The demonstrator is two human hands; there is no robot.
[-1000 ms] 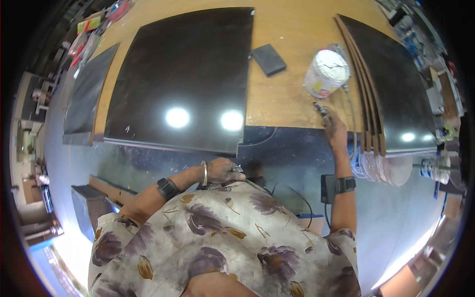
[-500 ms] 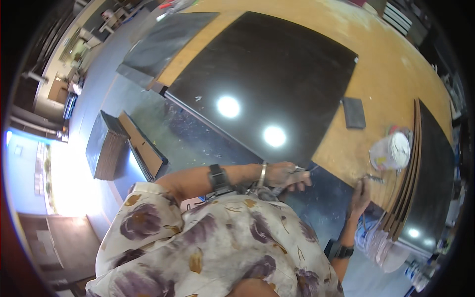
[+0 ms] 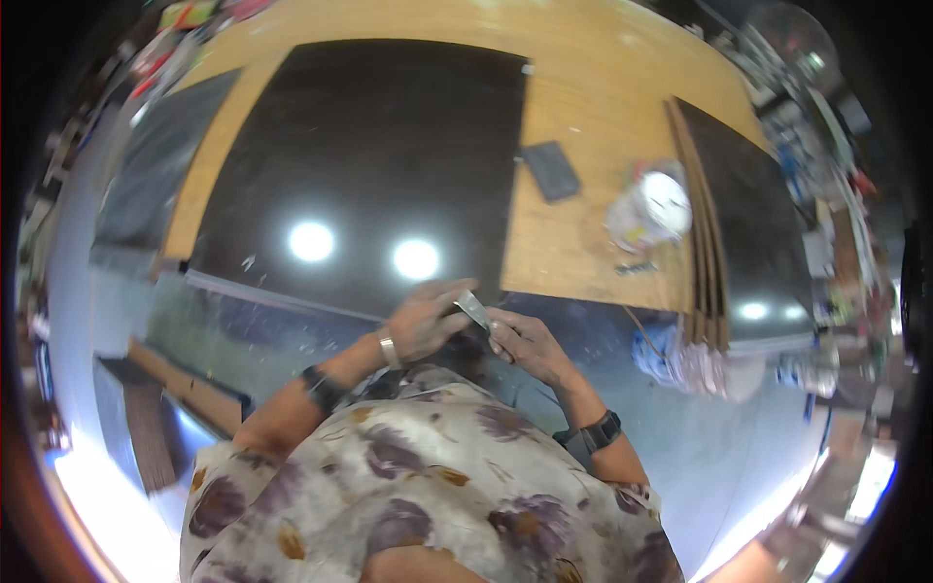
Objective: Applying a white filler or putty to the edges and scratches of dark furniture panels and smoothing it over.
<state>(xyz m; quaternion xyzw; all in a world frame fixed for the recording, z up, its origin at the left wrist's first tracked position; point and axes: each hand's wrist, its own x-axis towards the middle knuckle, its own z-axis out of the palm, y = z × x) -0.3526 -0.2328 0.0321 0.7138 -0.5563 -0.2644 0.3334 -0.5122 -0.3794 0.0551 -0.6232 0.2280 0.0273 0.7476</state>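
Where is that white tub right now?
The white tub sits on the wooden table, to the person's right, between the small dark block and the stacked dark boards. Both hands are well short of it.

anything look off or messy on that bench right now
Nothing looks damaged or spilled. The large dark panel lies flat on the wooden bench, with pale specks near its front edge. A white tub sits in crumpled wrapping beside stacked boards. Both hands, left hand and right hand, hold a small grey scraper.
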